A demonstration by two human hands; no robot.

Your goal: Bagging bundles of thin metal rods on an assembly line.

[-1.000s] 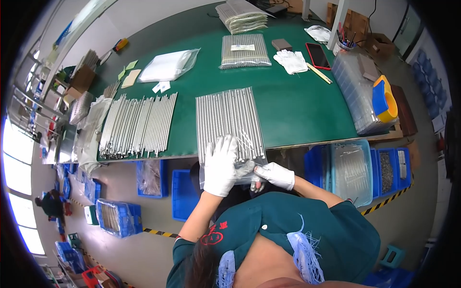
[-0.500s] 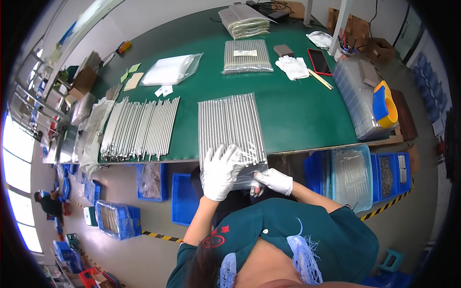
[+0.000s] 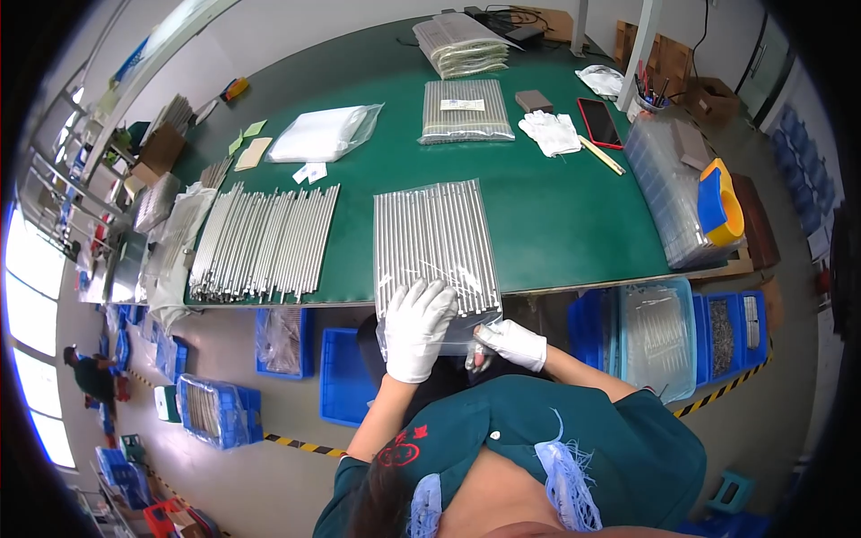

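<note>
your bagged rods [image 3: 437, 242] lie on the table [image 3: 574, 215] near edge; loose rods [image 3: 262, 242] lie left, folded gloves [image 3: 551, 133] far right.

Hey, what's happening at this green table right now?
A person in white gloves is working at the near edge of a green table. Their left hand lies flat on a clear plastic bag of thin metal rods, pressing it down. Their right hand pinches the bag's open end, which hangs over the edge. More loose rods lie to the left, and another packed bag sits farther back.
</note>
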